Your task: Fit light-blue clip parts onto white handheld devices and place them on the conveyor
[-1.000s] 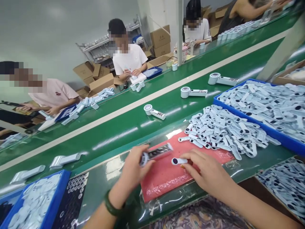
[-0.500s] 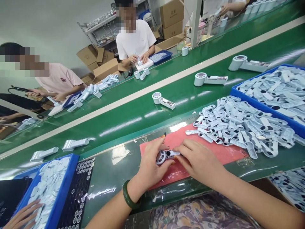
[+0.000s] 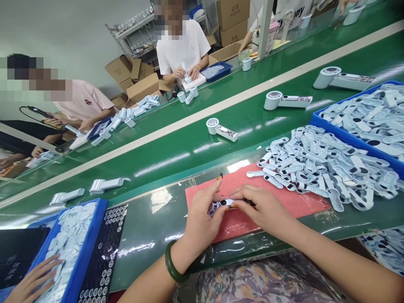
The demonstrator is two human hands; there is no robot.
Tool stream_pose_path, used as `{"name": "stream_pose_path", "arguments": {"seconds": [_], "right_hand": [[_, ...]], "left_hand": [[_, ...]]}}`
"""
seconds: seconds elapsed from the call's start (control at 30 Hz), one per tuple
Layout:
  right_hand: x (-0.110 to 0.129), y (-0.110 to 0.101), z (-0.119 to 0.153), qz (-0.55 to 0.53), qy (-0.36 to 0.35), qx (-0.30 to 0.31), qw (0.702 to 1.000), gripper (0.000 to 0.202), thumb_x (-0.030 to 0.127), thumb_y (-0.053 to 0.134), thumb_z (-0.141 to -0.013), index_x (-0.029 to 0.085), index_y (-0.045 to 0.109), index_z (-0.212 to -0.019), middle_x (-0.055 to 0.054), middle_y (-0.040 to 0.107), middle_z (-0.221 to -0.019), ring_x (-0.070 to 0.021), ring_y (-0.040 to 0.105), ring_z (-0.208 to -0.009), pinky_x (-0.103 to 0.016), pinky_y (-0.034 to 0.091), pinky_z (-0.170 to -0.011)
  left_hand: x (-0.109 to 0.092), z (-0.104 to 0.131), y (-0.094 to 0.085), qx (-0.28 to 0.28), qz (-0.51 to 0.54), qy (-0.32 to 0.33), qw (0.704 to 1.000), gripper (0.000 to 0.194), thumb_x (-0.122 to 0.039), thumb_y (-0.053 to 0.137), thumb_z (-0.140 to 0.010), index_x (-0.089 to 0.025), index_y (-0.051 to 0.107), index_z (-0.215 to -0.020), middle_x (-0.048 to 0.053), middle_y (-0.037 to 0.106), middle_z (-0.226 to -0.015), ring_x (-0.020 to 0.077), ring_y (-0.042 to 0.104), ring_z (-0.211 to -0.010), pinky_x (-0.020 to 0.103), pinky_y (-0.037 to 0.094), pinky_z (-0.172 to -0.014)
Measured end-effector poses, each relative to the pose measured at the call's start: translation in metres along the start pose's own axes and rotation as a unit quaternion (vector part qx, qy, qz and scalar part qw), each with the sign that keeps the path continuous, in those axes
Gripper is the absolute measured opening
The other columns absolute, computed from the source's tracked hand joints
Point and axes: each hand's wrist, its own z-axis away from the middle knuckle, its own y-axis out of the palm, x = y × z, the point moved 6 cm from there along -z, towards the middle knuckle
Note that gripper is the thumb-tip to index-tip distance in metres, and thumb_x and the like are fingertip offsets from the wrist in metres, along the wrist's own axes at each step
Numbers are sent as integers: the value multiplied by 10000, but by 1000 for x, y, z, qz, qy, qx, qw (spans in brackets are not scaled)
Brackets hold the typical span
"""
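Both hands (image 3: pixel 233 210) pinch handheld unit (image 3: pixel 221 205); blue bin (image 3: pixel 318 120) holds covers (image 3: pixel 369 122).

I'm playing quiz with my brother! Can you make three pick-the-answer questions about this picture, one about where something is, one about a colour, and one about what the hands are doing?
1. Where does the big loose pile of white parts lie?
A. to the right of the red mat
B. inside the black tray
C. on the cardboard boxes

2. What colour is the bracelet on the left wrist?
A. yellow
B. green
C. white

3. What are the left hand and right hand doing?
A. resting flat and apart
B. both gripping one small white part
C. lifting a blue bin

Answers:
1. A, the pile spreads over the bench at the right end of the red mat.
2. B, a dark green ring circles the wrist.
3. B, fingers of both hands close on the small white part over the mat.
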Motion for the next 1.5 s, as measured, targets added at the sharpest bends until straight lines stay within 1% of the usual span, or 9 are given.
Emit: {"name": "stream_pose_path", "arguments": {"seconds": [0.2,0.43,0.57,0.67,0.77,0.87,1.17,1.33,1.5], "right_hand": [[12,1,-2,90,-109,-51,989,137,213,519,-1014,192,642,-956,-49,715,-968,-226,640,-923,-445,467,-907],[-2,-1,-1,36,-47,-1,998,99,198,564,-988,223,656,-963,-13,708,-979,-204,648,-927,-395,486,-868],[2,0,13,-24,-61,45,997,108,178,556,-975,226,625,-907,-32,670,-1074,-205,616,-1045,-369,502,-876],[1,1,23,3,-68,41,997,118,184,574,-959,218,607,-1067,-77,629,-1220,-249,559,-1178,-454,473,-990],[-3,2,26,50,-54,52,996,363,196,595,-949,194,518,-1304,-111,592,-1306,-278,534,-1204,-516,453,-1027],[-3,6,24,62,-50,93,992,358,175,584,-951,216,548,-1305,-92,608,-1268,-278,541,-1165,-509,466,-1000],[2,6,23,71,-85,107,988,345,184,527,-986,207,546,-1330,-98,593,-1210,-272,525,-1117,-501,470,-972],[4,8,26,99,-132,121,979,350,172,466,-996,177,513,-1342,-128,590,-1206,-291,525,-1102,-517,491,-943],[2,12,25,101,-115,105,983,325,189,472,-994,180,527,-1314,-132,600,-1240,-294,543,-1136,-530,485,-979]], "left_hand": [[0,-4,-1,14,-8,-38,999,758,-124,676,-869,-339,336,-1511,22,725,-980,230,658,-1103,358,554,-815],[-8,-6,-2,41,-32,-33,998,817,-98,688,-839,-339,312,-1522,7,712,-974,218,657,-1049,381,543,-860],[-14,9,-5,39,-70,-50,996,546,-263,760,-829,-268,544,-1331,57,689,-1069,235,647,-1021,416,549,-871],[-19,21,0,43,-103,-43,993,350,-312,732,-857,-234,616,-1178,95,659,-1194,280,582,-1198,491,494,-1020],[-21,29,4,28,-102,-55,993,616,-276,715,-869,-274,447,-1424,99,627,-1287,272,563,-1226,498,484,-1040],[-21,31,8,30,-86,-82,993,832,-197,703,-860,-324,254,-1549,79,654,-1229,252,598,-1141,463,523,-976],[-28,31,14,29,-118,-40,992,741,-210,643,-894,-308,287,-1536,66,672,-1230,253,577,-1156,492,481,-1035],[-33,34,18,35,-205,8,978,842,-198,592,-917,-283,87,-1586,91,666,-1290,265,615,-1180,621,264,-1196],[-35,33,21,42,-229,34,972,834,-215,575,-924,-271,74,-1589,93,679,-1255,274,618,-1144,604,339,-1156]]}}
